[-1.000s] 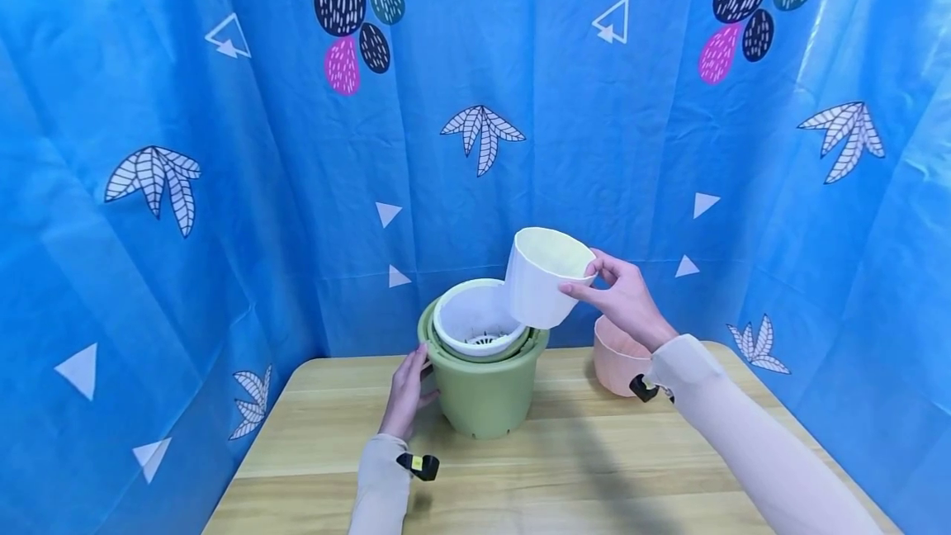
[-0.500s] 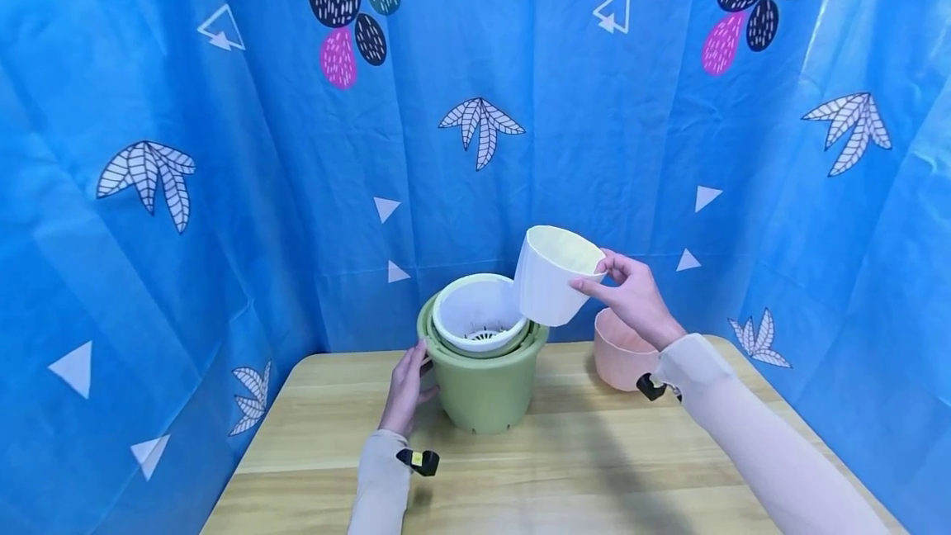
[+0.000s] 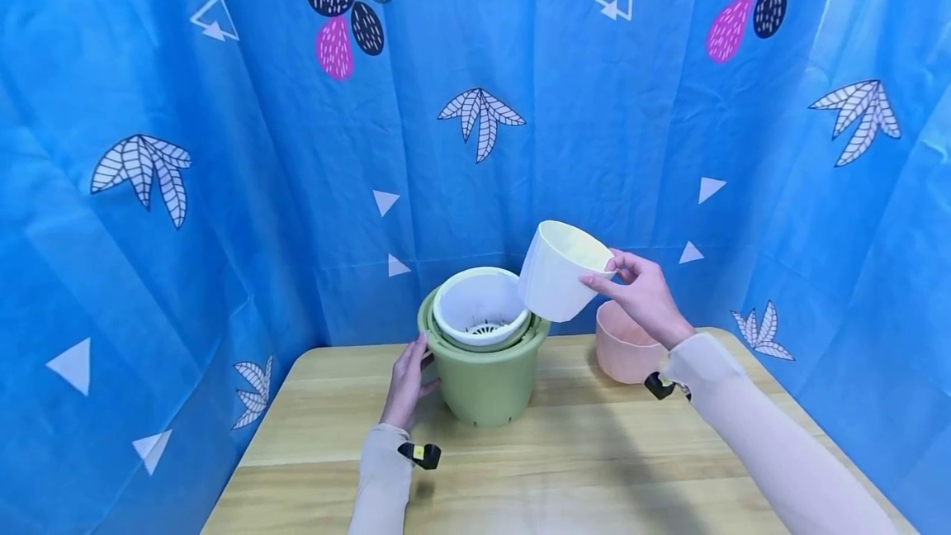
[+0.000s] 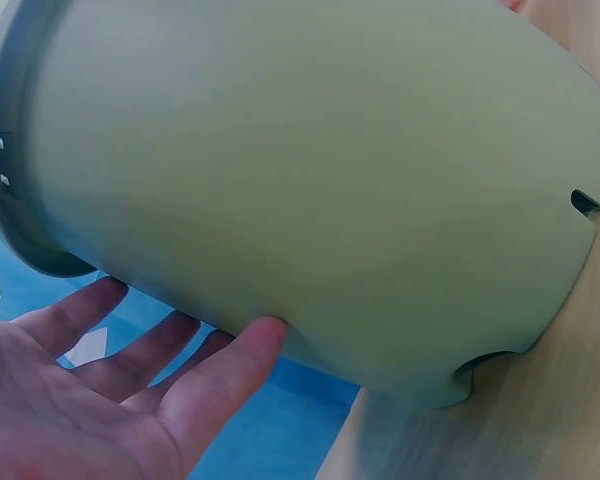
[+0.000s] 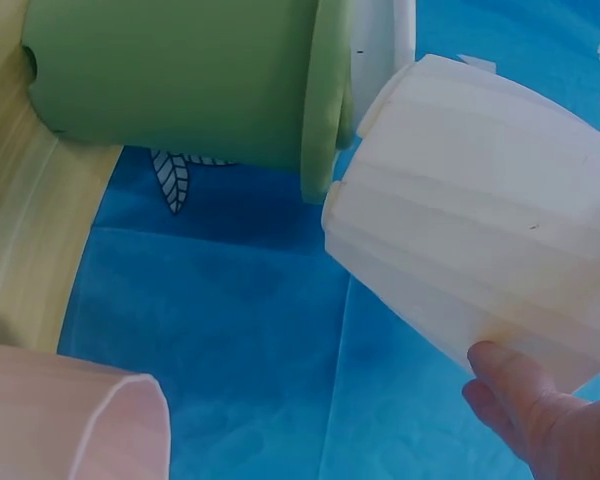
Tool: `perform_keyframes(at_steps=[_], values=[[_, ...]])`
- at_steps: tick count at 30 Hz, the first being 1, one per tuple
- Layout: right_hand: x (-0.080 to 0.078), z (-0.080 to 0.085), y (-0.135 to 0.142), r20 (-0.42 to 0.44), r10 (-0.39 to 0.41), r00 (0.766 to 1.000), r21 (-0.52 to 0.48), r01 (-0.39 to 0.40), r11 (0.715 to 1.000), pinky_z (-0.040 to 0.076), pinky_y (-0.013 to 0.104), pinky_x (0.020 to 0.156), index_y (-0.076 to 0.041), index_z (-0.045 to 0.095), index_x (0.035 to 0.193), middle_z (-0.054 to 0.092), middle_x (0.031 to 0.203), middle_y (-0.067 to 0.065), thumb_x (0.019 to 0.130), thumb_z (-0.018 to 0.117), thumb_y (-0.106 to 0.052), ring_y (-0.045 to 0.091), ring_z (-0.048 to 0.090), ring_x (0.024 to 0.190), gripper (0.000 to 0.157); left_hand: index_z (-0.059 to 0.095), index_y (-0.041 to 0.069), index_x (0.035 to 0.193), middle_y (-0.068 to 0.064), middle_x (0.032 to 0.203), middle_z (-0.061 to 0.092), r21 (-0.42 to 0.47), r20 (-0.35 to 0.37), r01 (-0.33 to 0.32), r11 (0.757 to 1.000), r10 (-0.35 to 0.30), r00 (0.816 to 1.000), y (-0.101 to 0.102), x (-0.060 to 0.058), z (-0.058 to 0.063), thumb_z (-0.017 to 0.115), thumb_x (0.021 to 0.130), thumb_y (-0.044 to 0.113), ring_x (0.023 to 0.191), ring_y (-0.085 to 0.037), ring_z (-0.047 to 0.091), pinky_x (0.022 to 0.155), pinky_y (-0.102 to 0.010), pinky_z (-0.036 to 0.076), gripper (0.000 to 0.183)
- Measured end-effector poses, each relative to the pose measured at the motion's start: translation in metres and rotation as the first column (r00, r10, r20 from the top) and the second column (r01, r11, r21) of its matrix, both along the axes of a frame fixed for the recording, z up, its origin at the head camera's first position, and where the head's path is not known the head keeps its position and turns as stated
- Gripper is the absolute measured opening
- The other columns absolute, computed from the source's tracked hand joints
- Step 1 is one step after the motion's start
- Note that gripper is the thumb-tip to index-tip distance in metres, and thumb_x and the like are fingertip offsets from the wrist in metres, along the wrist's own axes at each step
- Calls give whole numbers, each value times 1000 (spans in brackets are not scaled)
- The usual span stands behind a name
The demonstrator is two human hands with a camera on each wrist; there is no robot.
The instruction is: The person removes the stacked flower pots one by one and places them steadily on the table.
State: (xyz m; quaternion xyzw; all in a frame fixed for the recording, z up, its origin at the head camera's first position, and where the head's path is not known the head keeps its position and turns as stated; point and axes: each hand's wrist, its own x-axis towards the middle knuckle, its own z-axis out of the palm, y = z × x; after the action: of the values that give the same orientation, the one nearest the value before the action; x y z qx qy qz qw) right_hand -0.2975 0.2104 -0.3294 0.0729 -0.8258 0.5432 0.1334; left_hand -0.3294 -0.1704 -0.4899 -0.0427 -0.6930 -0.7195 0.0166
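A ribbed white flower pot (image 3: 557,283) is in my right hand (image 3: 645,294), raised and tilted, with fingers and thumb pinching its rim. Its base overlaps the edge of a nested stack in the head view. That stack has a large green flower pot (image 3: 486,390) outside, a smaller green one within, and a smooth white pot (image 3: 475,300) with a slotted bottom innermost. My left hand (image 3: 405,385) lies along the large pot's left side. In the left wrist view its loosely extended fingers touch the green wall (image 4: 310,180). The right wrist view shows feet under the held pot (image 5: 480,200).
A pink ribbed pot (image 3: 622,349) stands upright on the wooden table (image 3: 327,419) at the back right, partly behind my right wrist. Blue patterned curtains (image 3: 475,188) enclose the table at the back and both sides.
My right hand has moved the ribbed white pot a little to the right and tilted it further, uncovering more of the inner white pot. My left hand stays against the green pot.
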Motion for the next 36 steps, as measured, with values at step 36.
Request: perform_keyframes(at_steps=[36], values=[[8,-32,28,82,-84,993,36,81,996,49,60,107,-9,53,108,53,151,16,93,71,-58,38,52,133,54,42,13,157,-18,165,37,-9,7,6,1000,-6,1000,-1,-1,-2,40,102,72,151,-46,38,110,-66,48,81]])
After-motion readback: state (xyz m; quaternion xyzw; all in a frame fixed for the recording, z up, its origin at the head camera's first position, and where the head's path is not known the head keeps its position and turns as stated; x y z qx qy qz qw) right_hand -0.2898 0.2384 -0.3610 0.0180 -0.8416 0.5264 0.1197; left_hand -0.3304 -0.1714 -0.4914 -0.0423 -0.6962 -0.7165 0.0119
